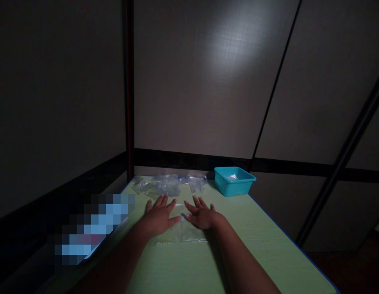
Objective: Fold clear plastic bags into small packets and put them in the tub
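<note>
A clear plastic bag [180, 234] lies flat on the light green table, partly covered by both hands. My left hand [160, 218] rests palm down on its left side, fingers spread and pointing away from me. On the right side, my right hand [203, 215] also presses down flat with its fingers apart. The two thumbs point toward each other near the bag's middle. Just beyond the fingertips sit crumpled clear plastic bags [164, 184], with another crumpled piece of plastic [195, 181] to their right.
A turquoise plastic basin [234, 183] with something whitish inside stands at the table's far right corner. The green table [253, 249] has a blue edge. A pixelated light-blue patch [97, 228] covers the left edge. Dark wall panels [192, 90] rise behind.
</note>
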A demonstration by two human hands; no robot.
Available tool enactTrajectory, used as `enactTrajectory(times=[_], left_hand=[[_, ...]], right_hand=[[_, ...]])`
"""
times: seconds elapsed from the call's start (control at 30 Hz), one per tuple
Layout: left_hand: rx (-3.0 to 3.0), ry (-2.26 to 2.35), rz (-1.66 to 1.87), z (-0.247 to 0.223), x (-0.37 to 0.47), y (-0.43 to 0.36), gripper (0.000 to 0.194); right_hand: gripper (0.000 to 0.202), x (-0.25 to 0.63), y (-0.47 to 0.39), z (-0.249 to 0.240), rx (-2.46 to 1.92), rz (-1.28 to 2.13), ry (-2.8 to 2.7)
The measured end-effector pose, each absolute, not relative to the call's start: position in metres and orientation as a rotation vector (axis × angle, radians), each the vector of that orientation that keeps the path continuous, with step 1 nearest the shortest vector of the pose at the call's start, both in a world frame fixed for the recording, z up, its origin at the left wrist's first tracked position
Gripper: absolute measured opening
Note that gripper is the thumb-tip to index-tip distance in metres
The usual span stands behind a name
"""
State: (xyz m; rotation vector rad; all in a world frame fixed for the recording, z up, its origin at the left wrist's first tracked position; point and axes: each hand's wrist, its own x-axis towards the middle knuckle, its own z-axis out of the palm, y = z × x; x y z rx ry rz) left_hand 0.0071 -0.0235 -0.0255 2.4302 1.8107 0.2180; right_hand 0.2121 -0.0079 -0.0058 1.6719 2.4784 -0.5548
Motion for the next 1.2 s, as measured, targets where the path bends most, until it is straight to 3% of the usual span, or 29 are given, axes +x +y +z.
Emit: enactTrajectory(times=[1.2], left_hand=[[2.364,1.747,0.125,-0.0204,0.0091,-0.0299,0.071]], right_hand=[[0.071,0.2098,-0.0162,0.0034,1.737,-0.525,2.442]])
